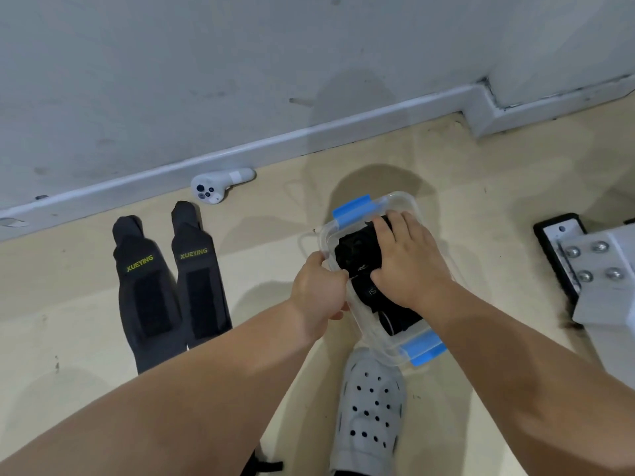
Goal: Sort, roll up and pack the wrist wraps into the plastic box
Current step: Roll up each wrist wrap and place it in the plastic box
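Left hand point(319, 286) grips plastic box point(402, 198) rim | right hand point(409, 259) flat, pressing rolled wraps point(354, 250) inside | two unrolled wrist wraps point(147, 290) on floor point(271, 221), left of box, long axes toward wall point(206, 80), nearer left hand.

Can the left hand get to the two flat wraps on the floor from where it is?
Probably yes. The flat wraps lie on open floor just left of the left hand, nothing between them. It grips the plastic box rim now, so it must let go first.
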